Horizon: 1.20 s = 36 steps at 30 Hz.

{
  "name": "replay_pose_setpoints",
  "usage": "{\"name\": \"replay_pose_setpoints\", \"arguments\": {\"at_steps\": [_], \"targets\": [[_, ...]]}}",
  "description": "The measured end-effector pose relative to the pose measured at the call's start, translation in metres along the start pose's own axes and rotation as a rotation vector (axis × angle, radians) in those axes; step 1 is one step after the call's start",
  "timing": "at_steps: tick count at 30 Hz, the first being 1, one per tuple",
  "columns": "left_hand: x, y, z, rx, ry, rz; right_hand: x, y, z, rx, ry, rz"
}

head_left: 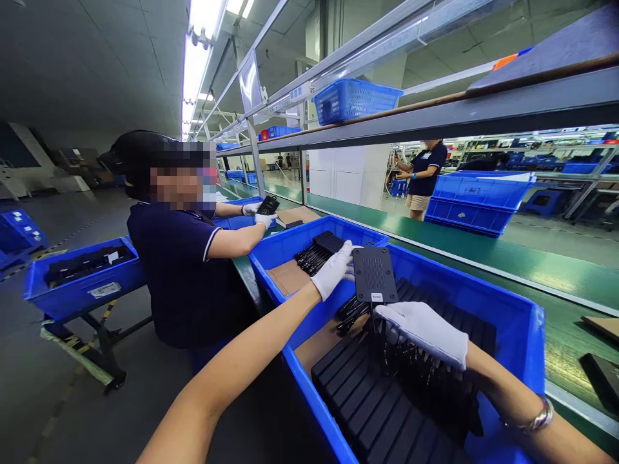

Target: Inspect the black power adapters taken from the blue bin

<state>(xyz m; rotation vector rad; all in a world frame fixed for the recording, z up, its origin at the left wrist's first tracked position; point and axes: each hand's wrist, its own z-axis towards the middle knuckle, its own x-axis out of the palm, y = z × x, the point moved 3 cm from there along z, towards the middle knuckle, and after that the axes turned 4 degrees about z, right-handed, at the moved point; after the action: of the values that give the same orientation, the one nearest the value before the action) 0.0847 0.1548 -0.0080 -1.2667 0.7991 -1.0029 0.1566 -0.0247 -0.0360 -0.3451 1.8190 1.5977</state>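
Between my two white-gloved hands is a flat black electronic unit (375, 274) with a ribbed face, corner screws and a small white label at its lower edge. My left hand (333, 269) grips it by its left edge, the fingertips partly hidden behind it. At its lower edge, where a black cable hangs, my right hand (423, 328) is closed on the unit; the exact finger contact is hard to see. Below lies a blue bin (529, 341) packed with rows of similar black units (387, 412) and bundled cables. A second blue bin (264, 258) beyond holds cardboard and more black units (329, 242).
A co-worker (174, 277) at my left holds a black unit (268, 206) in gloved hands. A green conveyor (483, 248) runs behind the bins, beneath a metal shelf with a blue basket (355, 101). Stacked blue bins (476, 200) and another person (425, 171) are beyond it.
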Motion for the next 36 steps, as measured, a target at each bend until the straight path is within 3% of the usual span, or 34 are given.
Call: {"name": "replay_pose_setpoints", "arguments": {"at_steps": [6, 13, 24, 36], "targets": [[-0.003, 0.006, 0.004, -0.004, -0.013, -0.027, -0.001, 0.001, 0.0, -0.018, -0.014, -0.007], [0.003, -0.001, -0.002, 0.034, -0.033, -0.054, -0.003, -0.005, 0.003, 0.004, -0.053, -0.016], [0.004, -0.007, -0.005, 0.078, 0.026, -0.068, 0.0, 0.009, -0.002, 0.016, 0.077, 0.309], [0.004, -0.006, -0.004, 0.073, 0.033, -0.071, -0.001, 0.01, -0.003, 0.013, 0.094, 0.331]]}}
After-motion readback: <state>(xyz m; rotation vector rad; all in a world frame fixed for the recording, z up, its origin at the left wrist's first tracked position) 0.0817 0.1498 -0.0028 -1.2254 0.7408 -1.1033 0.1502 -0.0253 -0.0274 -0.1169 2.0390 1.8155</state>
